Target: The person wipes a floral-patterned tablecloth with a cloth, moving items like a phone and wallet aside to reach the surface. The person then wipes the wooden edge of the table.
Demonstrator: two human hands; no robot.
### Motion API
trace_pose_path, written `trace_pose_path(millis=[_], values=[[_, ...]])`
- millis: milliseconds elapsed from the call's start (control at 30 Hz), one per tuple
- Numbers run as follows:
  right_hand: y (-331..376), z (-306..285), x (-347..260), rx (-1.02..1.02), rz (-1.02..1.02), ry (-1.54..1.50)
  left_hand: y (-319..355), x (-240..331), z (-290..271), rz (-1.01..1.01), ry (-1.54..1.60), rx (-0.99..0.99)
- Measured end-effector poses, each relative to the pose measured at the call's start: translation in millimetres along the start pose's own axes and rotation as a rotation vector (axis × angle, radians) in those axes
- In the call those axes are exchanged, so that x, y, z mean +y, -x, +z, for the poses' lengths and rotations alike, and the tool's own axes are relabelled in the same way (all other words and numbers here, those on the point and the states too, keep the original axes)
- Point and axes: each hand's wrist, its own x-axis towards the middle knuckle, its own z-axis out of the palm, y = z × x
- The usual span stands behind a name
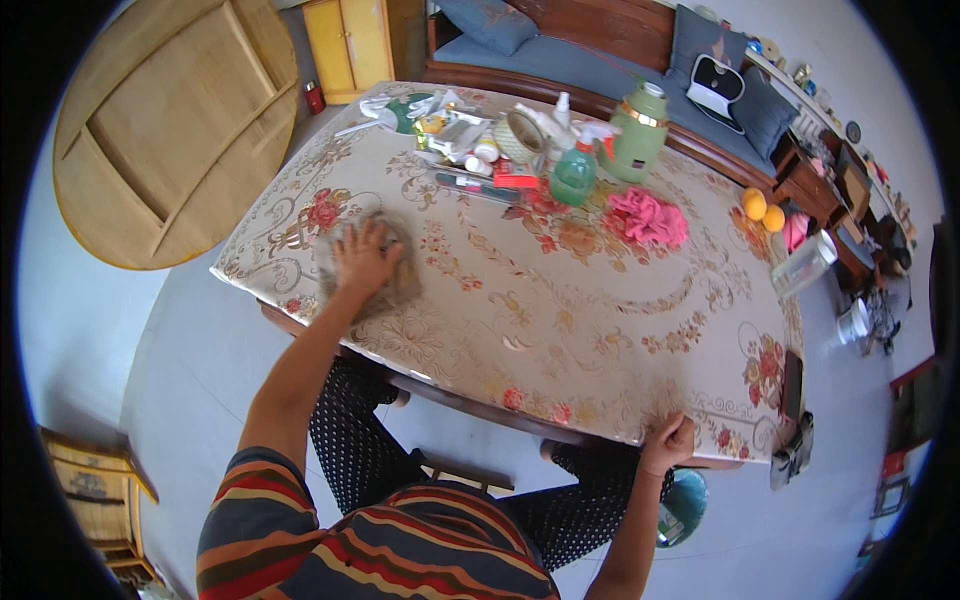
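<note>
My left hand (366,258) lies flat with fingers spread on a brownish-grey cloth (402,282), pressing it onto the table at the left. The cloth spreads out around the hand and looks slightly blurred. Beneath it is a table (560,335) with a cream, flower-patterned cover. My right hand (668,443) is closed in a fist at the table's near right edge, and nothing shows in it. Farther back, a crumpled pink cloth (648,217) rests beside a green bottle (573,177) and a green thermos (637,133).
A cluster of bottles and packets (465,135) covers the table's far side. Two oranges (763,210) and a clear jar (805,263) sit at the right. A dark phone-like object (793,385) lies at the right edge. A round board (170,130) leans at the left; a bucket (684,508) stands below.
</note>
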Motion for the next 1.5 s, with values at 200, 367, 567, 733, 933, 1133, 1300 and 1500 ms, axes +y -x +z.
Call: trace_pose_path(millis=[200, 367, 567, 733, 933, 1133, 1300, 1500], values=[[-0.3, 3.5, 2.4, 0.037, -0.045, -0.001, 79.4, 153.8, 1.4, 0.409, 0.069, -0.129], [-4.7, 2.6, -0.6, 0.066, -0.097, 0.085, 155.0, 255.2, 1.6, 0.750, 0.134, -0.174], [-7.4, -1.4, -8.4, 0.046, -0.062, 0.060, 206.5, 293.9, 9.3, 0.988, 0.302, -0.142], [-6.8, -2.1, -0.9, 0.029, -0.124, 0.174, 187.3, 249.7, 8.0, 1.035, 0.360, -0.130], [-5.7, -2.6, -2.9, 0.018, -0.057, 0.123, 112.9, 147.4, 9.9, 0.785, 0.248, 0.081], [-5.4, -3.8, -3.4, -0.005, -0.037, 0.164, 43.6, 11.6, 2.5, 0.408, 0.138, 0.094], [-6.0, 2.6, -6.3, 0.032, -0.022, 0.118, 24.2, -30.4, -10.4, 0.105, 0.094, 0.091], [-6.7, 1.7, -8.2, 0.062, -0.014, 0.116, 50.7, 22.0, 0.3, 0.132, 0.037, 0.077]])
